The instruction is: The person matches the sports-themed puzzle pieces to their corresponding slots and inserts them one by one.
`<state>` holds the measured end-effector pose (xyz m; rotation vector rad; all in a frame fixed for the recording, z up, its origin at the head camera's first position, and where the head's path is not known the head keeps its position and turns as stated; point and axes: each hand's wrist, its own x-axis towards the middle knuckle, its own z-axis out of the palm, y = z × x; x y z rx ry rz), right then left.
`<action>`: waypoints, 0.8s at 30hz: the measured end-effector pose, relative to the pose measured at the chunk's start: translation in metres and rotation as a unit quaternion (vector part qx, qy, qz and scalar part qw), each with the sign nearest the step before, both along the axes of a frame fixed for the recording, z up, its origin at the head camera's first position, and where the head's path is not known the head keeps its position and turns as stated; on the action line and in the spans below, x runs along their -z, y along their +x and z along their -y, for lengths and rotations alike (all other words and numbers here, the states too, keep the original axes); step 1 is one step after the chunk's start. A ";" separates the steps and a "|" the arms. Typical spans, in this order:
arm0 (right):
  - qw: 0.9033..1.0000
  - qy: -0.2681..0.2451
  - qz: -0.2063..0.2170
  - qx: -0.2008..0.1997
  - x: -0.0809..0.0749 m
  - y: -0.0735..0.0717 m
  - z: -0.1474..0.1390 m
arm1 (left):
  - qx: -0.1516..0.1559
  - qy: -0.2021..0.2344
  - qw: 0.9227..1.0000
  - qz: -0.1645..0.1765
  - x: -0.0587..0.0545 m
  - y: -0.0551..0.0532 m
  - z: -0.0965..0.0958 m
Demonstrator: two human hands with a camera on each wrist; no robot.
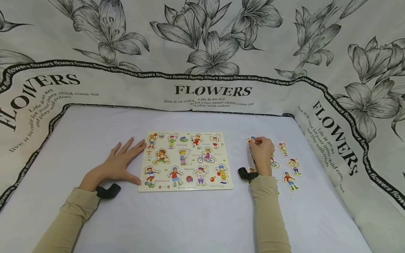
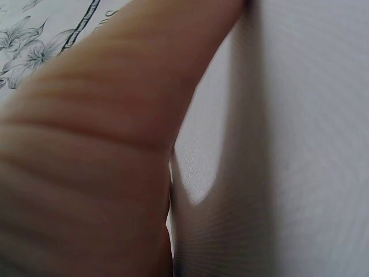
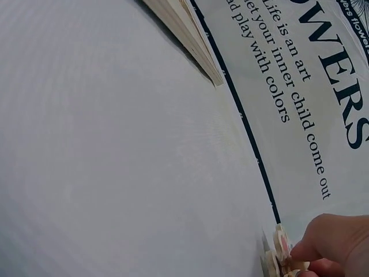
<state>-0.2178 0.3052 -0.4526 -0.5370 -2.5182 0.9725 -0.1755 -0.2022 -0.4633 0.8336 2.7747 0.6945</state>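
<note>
- Two tan sleeves, one per arm, over one white tabletop.
- Two black wrist devices, one at each cuff.
- One left hand, fingers spread wide, thumb and a fingertip at the board's left edge.
- One puzzle board, lying flat between the hands, with eleven figures: four, three and four by row.
- At least seven loose figure pieces right of it; three show whole, the others partly hidden.
- One right hand, fingertips narrowed, pinching one figure piece.
- One floral cloth behind, bearing three large "FLOWERS" headings.
</note>
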 end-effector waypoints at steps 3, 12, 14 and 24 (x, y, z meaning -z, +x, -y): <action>1.000 -0.005 -0.026 -0.006 0.000 0.001 0.001 | 0.000 -0.001 1.000 -0.001 -0.001 0.000 0.000; 0.993 -0.057 -0.063 -0.081 -0.001 0.003 0.012 | 0.001 -0.002 1.000 0.000 0.001 -0.001 0.000; 0.990 -0.065 -0.063 -0.111 -0.002 0.003 0.016 | 0.001 -0.001 1.000 0.002 0.001 -0.001 0.000; 0.959 -0.091 -0.085 -0.253 -0.001 0.012 0.032 | 0.002 0.003 1.000 0.005 0.001 0.000 -0.001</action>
